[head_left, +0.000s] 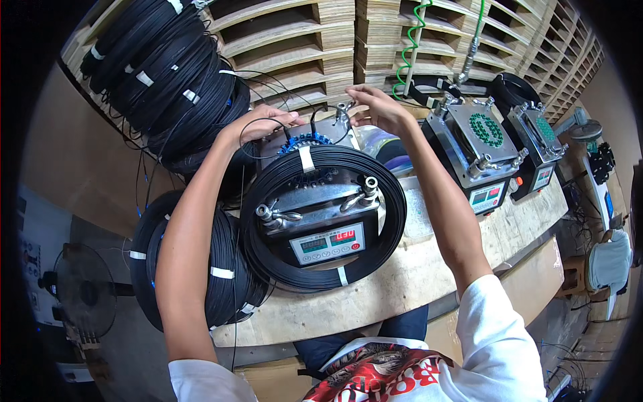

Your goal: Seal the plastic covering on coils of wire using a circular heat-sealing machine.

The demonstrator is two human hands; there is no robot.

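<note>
Black cable coil ringed around a metal heater box

The cable coil [395,221], bound with white tape strips, lies flat on the wooden tabletop [429,268] around the heater box [315,214], whose red-digit display faces the person. Thin loose cable ends [251,134] rise from the coil's far side to the blue connectors [305,141] at the box's rear.

Both hands [315,117] work behind cable coil [321,221].

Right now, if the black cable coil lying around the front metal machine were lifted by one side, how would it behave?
The black cable coil would probably sag, being many thin loops. The white tape bands look likely to keep it bundled. It seems fairly heavy for its size, and could snag on the machine it encircles.
</note>
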